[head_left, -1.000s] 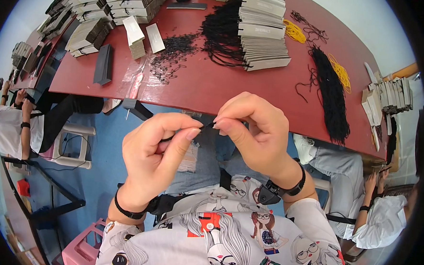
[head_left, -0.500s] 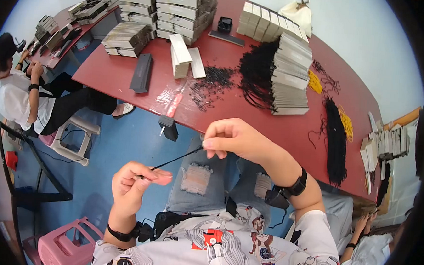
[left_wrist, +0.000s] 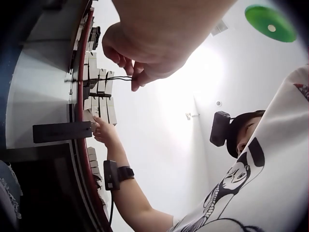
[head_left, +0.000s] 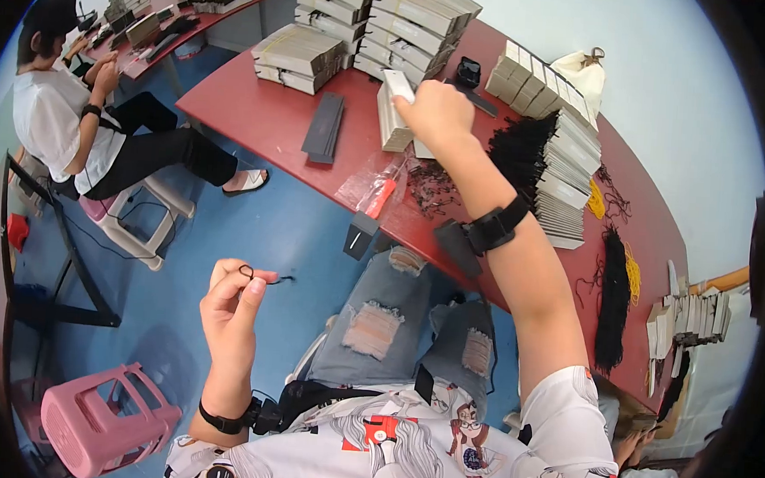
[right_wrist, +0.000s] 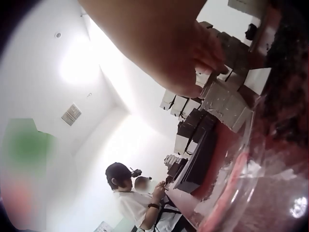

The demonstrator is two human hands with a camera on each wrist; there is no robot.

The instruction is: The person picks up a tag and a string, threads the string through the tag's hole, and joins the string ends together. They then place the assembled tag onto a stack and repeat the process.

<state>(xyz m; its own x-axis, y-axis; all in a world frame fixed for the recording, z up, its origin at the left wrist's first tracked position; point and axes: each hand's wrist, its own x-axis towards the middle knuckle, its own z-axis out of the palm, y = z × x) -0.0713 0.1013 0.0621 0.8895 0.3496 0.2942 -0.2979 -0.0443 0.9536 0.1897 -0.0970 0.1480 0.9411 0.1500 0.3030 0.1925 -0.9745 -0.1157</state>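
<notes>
In the head view my left hand (head_left: 233, 318) pinches a thin black cord (head_left: 283, 279) between thumb and forefinger, over the floor; a small loop stands up at the fingertips. The left wrist view also shows this cord (left_wrist: 118, 78) hanging from the hand (left_wrist: 149, 48). Across the table, my right hand (head_left: 441, 117) is at the top of a small stack of pale cards (head_left: 394, 127). The right wrist view has the thumb and fingers of this hand (right_wrist: 188, 63) around the upper end of a card on the stack (right_wrist: 227, 106); the fingertips are partly hidden.
A dark grey strip-like block (head_left: 323, 128) lies left of the card stack on the red table (head_left: 260, 103). Tall card stacks (head_left: 411, 33) stand behind. Black cords (head_left: 521, 151) and small dark pieces lie right. A pink stool (head_left: 100, 419) and a seated person (head_left: 69, 119) are left.
My right hand has let go of the cord and moved up and forward to the card stack. The left hand keeps the cord. The head view has shifted, with the table now farther right.
</notes>
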